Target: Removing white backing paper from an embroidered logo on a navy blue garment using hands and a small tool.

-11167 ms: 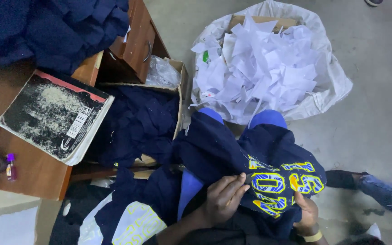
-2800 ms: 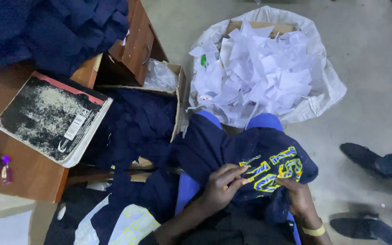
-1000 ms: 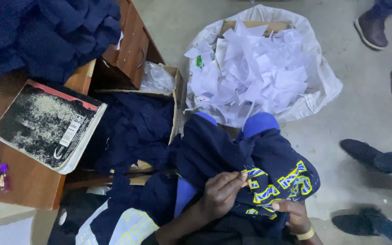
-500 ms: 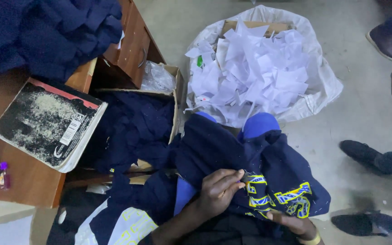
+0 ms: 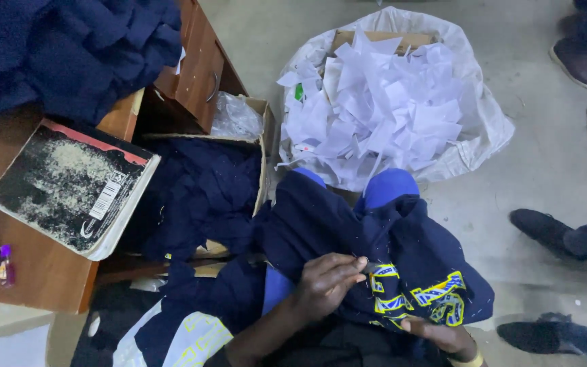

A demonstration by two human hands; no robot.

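We hold a navy garment (image 5: 348, 231) with yellow-blue lettering across our lap.

Our left hand (image 5: 326, 282) pinches together on a small tool at the lettering; our right hand (image 5: 443, 334), at 5 o'clock, clamps the garment's lower edge. At 12 o'clock a white bag (image 5: 484, 129) of paper scraps sits on the floor. At 9 o'clock a cardboard box (image 5: 263, 156) holds more navy cloth, and a worn book (image 5: 69, 187) lies on the wooden surface (image 5: 42, 278).

At left, a wooden desk (image 5: 49, 272) carries a worn book (image 5: 69, 187) and dark blue cloth (image 5: 62, 47); the grey floor (image 5: 545, 177) holds a sack of paper scraps (image 5: 388, 102) at upper right.
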